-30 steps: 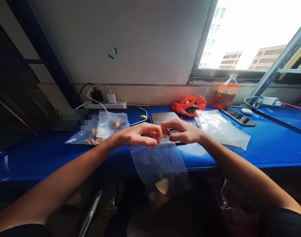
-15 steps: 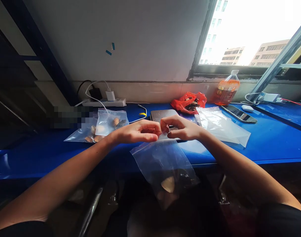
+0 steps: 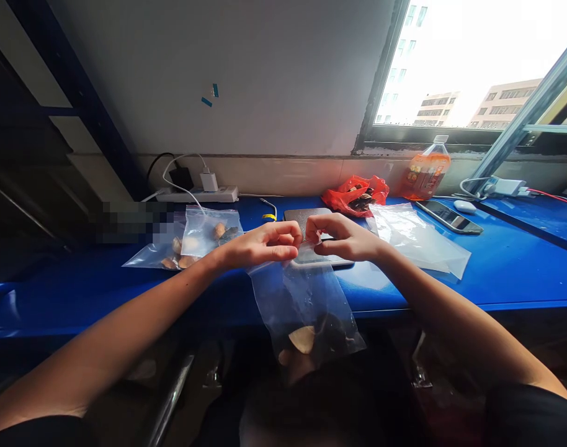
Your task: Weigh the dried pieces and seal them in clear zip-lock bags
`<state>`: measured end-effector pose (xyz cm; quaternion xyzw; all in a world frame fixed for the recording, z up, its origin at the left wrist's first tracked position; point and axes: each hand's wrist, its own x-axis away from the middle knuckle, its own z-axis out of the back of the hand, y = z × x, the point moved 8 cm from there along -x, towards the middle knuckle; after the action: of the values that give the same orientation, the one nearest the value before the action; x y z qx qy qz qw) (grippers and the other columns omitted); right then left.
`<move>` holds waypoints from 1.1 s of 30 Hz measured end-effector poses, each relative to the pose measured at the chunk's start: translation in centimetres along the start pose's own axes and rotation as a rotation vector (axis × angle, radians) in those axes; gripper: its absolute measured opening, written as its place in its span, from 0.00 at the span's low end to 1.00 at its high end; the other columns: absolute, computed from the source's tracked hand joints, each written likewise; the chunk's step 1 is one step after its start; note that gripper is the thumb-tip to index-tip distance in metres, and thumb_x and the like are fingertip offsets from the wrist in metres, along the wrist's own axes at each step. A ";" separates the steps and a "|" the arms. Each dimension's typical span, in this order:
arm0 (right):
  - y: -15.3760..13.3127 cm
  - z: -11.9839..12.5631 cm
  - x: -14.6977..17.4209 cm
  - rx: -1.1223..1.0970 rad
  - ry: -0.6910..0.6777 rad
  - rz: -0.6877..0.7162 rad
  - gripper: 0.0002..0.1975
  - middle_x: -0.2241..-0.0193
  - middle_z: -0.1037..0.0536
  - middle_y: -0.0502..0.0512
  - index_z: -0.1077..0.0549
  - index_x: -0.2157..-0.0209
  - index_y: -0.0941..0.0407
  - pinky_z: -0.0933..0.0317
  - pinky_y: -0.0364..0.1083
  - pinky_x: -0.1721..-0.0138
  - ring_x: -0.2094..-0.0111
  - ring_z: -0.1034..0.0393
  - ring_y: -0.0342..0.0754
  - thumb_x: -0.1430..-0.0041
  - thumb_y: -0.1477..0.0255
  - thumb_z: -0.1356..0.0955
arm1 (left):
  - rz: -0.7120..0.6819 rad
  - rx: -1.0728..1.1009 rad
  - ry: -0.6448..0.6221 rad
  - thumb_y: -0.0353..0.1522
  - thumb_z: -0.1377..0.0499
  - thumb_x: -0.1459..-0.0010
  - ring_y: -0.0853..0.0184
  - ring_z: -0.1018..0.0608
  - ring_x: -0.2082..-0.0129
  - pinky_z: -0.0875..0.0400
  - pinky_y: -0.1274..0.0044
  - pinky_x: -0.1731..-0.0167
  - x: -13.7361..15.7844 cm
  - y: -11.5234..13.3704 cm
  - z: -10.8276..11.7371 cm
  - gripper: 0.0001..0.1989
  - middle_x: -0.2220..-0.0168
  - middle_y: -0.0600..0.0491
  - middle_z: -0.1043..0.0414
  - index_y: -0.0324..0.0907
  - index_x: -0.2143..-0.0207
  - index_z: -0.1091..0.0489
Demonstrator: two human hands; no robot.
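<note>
A clear zip bag (image 3: 302, 292) hangs from my two hands in front of the table's edge. My left hand (image 3: 269, 243) pinches its top edge, thumb against curled fingers. Close beside it, my right hand (image 3: 342, 237) pinches the same edge with thumb and forefinger. Low in the bag lie a pale, wedge-shaped piece (image 3: 302, 339) and some darker pieces that I cannot make out. Behind my hands a flat grey device like a small scale (image 3: 306, 215) rests on the table, partly hidden by them.
Filled clear bags (image 3: 197, 239) with brown pieces lie on the left of the blue table (image 3: 97, 279). Flat clear bags (image 3: 416, 242) lie at right, near a phone (image 3: 448, 217). Behind are a red plastic bag (image 3: 339, 197), a drink bottle (image 3: 425, 171) and a power strip (image 3: 195, 194).
The lower part of the hanging bag has swung a little to the left and up, its contents with it. Both hands keep their pinch and have barely moved.
</note>
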<state>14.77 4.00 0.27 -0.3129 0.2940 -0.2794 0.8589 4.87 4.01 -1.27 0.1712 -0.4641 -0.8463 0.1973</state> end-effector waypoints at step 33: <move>-0.8 1.5 0.3 0.068 -0.035 -0.008 0.05 0.74 0.33 0.49 0.34 0.75 0.58 0.46 0.44 0.66 0.70 0.40 0.43 0.53 0.72 0.33 | -0.034 0.013 -0.035 0.47 0.44 0.45 0.69 0.31 0.74 0.38 0.78 0.73 -0.3 -0.6 0.5 0.19 0.74 0.54 0.33 0.39 0.68 0.36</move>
<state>15.77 3.82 1.69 -0.2894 0.2681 -0.2873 0.8728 4.77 4.82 -1.49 0.1656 -0.4700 -0.8494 0.1736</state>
